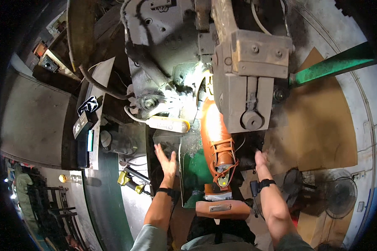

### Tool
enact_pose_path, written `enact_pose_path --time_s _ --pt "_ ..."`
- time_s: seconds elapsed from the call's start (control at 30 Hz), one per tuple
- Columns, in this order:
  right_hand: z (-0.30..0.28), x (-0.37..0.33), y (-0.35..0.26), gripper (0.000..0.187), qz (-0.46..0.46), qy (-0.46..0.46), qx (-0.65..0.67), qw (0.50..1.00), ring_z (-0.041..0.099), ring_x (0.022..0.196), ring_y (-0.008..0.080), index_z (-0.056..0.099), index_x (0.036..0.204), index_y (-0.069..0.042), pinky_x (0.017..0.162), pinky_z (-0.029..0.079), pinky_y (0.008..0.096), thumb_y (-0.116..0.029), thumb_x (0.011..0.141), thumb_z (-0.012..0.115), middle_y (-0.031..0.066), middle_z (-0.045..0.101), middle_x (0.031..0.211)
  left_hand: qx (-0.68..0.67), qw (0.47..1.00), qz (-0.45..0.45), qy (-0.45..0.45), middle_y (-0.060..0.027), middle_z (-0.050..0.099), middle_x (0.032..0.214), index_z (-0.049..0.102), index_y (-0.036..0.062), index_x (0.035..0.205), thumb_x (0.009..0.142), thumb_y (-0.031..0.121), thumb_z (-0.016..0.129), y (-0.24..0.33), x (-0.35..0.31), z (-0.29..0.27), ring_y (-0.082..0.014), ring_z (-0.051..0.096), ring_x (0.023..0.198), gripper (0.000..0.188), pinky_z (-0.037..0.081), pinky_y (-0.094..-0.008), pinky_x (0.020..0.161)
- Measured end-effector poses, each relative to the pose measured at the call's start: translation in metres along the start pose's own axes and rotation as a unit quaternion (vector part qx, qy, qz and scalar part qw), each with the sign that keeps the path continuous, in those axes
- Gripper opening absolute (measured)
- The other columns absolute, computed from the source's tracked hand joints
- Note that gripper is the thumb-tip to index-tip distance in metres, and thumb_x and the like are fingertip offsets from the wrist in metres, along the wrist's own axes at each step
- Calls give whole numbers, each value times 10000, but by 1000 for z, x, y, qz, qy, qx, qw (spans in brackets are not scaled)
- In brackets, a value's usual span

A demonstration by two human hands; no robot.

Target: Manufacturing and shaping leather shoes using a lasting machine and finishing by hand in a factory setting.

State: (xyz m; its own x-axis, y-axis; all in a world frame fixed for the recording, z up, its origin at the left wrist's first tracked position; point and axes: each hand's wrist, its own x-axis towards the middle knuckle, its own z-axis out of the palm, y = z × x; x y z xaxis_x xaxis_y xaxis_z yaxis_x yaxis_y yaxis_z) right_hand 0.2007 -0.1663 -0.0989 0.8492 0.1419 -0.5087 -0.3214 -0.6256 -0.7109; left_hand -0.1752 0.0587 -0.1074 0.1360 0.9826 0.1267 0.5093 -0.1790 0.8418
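An orange-brown leather lace-up shoe point(219, 140) lies in the middle, toe pointing away into a grimy grey machine point(255, 90) under a bright light. Its laces are tied across the tongue, and something with a yellow dot shows in its opening. Left of the shoe, my left hand point(167, 163) is open with fingers spread, touching nothing that I can see. My right hand point(261, 159) is seen edge-on to the right of the shoe, fingers stretched out and apart from it. Nothing shows in either palm. A dark band sits on each wrist.
A clear panel with a green area point(194, 171) stands left of the shoe. Beyond it lies a white-and-yellow corded block point(167, 124). A yellow-and-black tool point(130, 182) rests at the left. A padded brown bar point(222, 209) sits close to my body; a fan point(340, 196) stands right.
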Motion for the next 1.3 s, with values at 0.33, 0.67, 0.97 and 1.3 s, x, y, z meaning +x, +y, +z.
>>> enact_pose_path --time_s 0.33,0.67,0.97,1.3 --pt "-80 -61 -35 702 -26 -42 141 989 540 1322 348 442 1529 -72 1089 435 480 -250 887 664 159 561 1436 -104 994 31 -20 -218 436 1529 527 10 1380 913 157 661 71 -101 -48 -402 413 1422 507 316 -492 1194" --pt "-84 -193 -104 531 -134 -230 217 939 691 1095 301 471 1522 -74 901 590 411 -272 1044 588 204 641 1312 -181 969 163 -44 -240 528 1433 584 -31 1286 981 168 614 201 -154 -80 -386 504 1323 365 375 -488 1138" --pt "-61 -252 -118 513 -255 -203 151 933 669 1048 250 473 1526 -108 892 585 364 -289 1058 576 151 649 1194 -186 952 233 -66 -271 529 1408 577 -46 1264 976 108 611 216 -164 -84 -403 529 1282 328 424 -486 1094" --pt "8 -289 -119 1001 -480 59 -132 865 601 1207 509 218 1558 -27 934 558 547 -300 831 850 323 499 1419 -239 949 200 -53 -277 405 1503 431 -32 1424 1081 334 462 227 -151 -43 -408 401 1401 503 289 -511 1187"
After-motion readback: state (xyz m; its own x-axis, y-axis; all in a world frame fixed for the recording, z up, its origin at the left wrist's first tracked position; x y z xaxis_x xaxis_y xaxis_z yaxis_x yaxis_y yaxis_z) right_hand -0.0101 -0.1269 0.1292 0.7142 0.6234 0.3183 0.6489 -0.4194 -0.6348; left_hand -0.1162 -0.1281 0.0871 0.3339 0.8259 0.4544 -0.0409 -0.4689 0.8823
